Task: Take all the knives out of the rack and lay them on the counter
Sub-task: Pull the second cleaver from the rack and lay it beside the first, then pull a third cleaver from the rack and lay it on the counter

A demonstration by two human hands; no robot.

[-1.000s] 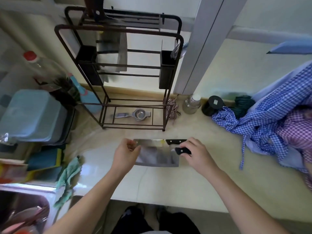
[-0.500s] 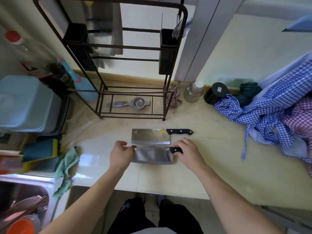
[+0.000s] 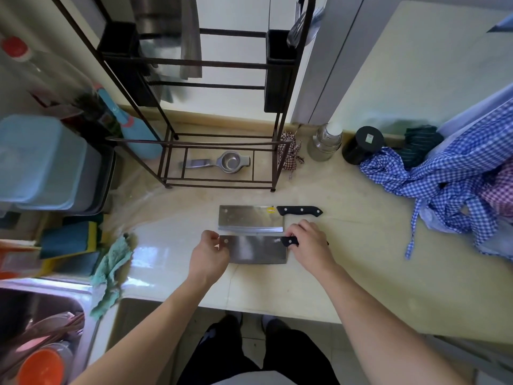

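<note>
Two cleavers lie side by side on the beige counter [image 3: 347, 273] in front of the dark metal rack [image 3: 219, 65]. The far cleaver [image 3: 249, 218] has a black riveted handle pointing right and nobody touches it. The near cleaver [image 3: 256, 250] is flat on the counter. My right hand [image 3: 309, 244] grips its black handle, and my left hand [image 3: 209, 255] pinches the blade's left end. Another blade [image 3: 166, 37] still hangs in the upper part of the rack, blurred.
A metal strainer [image 3: 222, 162] lies on the rack's bottom shelf. Left are blue plastic bins [image 3: 39, 162], sponges, a green rag [image 3: 111, 270] and a sink [image 3: 41, 343] with dishes. Right are a steel flask [image 3: 324, 143], a black jar [image 3: 362, 144] and checked cloths [image 3: 449, 176].
The near cleaver has come down toward me and now rests flat, just clear of the far cleaver. Both hands have kept their hold.
</note>
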